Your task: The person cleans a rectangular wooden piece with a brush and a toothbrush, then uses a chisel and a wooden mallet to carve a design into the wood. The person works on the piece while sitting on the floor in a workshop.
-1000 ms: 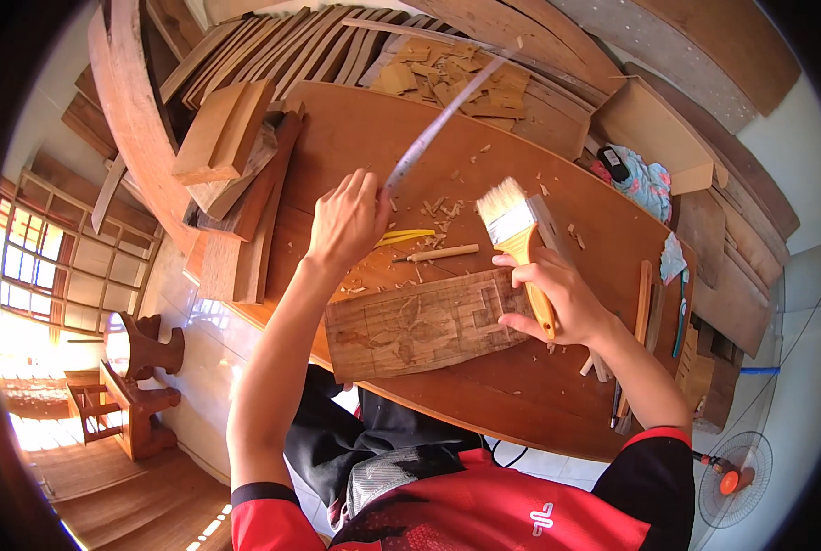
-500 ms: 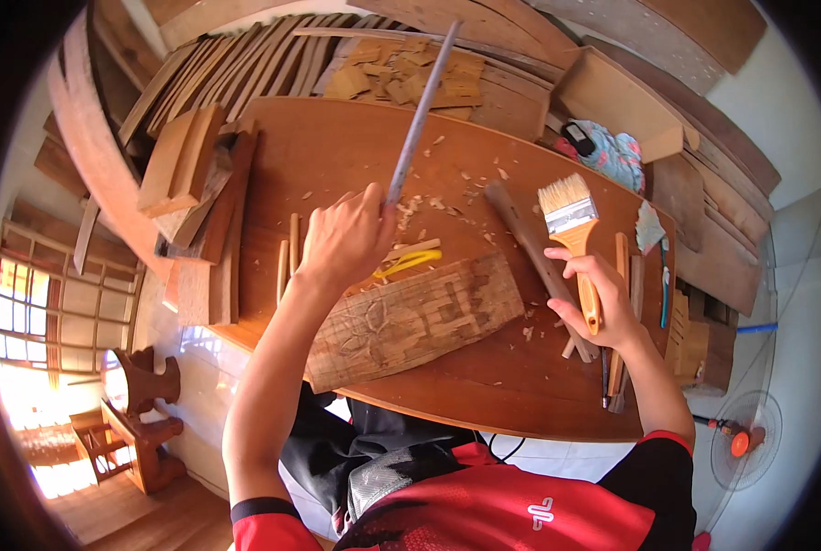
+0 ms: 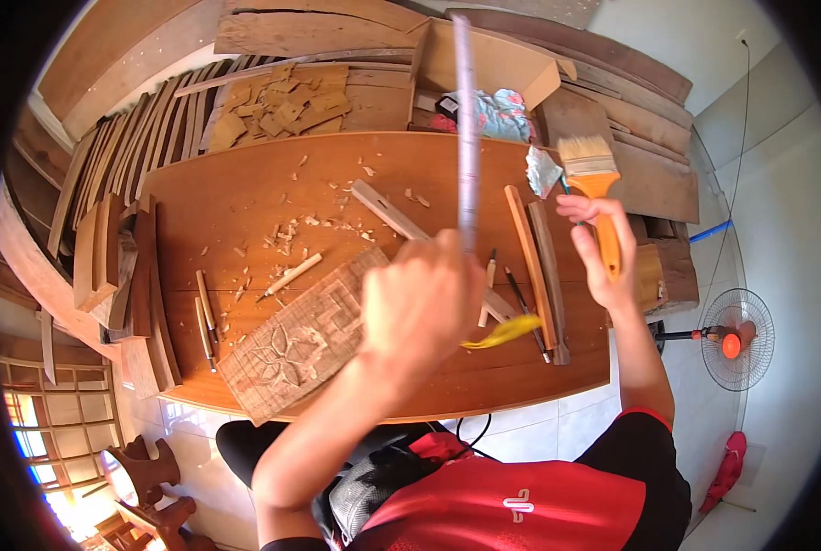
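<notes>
My left hand [image 3: 424, 298] is closed around a thin, pale measuring tape [image 3: 466, 119]. A long stretch of it rises from my fist, and a yellow loop hangs out below to the right, blurred. In my right hand [image 3: 610, 248] is a wide flat paintbrush [image 3: 593, 184], bristles up, its orange wooden handle resting between thumb and fingers. Under and left of my left forearm lies a wooden board [image 3: 291, 340] carved with a leaf-like flower and angular lines. My left hand covers its right end. Just left of the brush is a crumpled pale scrap [image 3: 544, 172].
Slim carving tools [image 3: 207, 308] and wood shavings [image 3: 286, 237] lie on the brown table [image 3: 245, 174]. Wooden strips [image 3: 532, 266] are at its right, stacked planks [image 3: 144, 275] at its left. An open cardboard box [image 3: 493, 55] stands beyond; a fan [image 3: 739, 340] is at right.
The view has turned right. My left hand has moved right with the tape, from above the board's left part to its right end. The brush stays in my right hand.
</notes>
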Motion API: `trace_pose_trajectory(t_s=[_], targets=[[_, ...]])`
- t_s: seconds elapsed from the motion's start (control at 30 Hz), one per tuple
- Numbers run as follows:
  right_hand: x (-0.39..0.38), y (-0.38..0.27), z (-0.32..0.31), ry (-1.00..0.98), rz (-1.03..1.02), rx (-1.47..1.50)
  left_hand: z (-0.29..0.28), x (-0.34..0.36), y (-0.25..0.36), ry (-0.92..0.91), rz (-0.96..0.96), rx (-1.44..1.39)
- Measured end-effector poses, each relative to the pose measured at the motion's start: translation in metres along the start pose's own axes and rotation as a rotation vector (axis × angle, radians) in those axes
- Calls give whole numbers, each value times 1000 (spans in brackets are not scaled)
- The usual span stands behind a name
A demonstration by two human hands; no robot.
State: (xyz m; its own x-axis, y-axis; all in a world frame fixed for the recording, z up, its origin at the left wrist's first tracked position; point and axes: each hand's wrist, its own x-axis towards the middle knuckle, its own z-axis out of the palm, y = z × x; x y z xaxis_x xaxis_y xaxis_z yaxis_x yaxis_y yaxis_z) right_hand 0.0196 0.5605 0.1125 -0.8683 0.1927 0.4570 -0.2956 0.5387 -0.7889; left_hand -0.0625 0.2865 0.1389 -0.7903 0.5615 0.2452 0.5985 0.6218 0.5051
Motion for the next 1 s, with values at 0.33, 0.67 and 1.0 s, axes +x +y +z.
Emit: trace_pose_trajectory(t_s=[0.33,0.67,1.0], targets=[[-131,10,-34,102,261,206,126,13,116,-209,206,40],[-190,56,-49,231,258,37,192,11,168,-344,11,160],[-197,79,-41,370,229,26,219,27,180,-453,84,320]])
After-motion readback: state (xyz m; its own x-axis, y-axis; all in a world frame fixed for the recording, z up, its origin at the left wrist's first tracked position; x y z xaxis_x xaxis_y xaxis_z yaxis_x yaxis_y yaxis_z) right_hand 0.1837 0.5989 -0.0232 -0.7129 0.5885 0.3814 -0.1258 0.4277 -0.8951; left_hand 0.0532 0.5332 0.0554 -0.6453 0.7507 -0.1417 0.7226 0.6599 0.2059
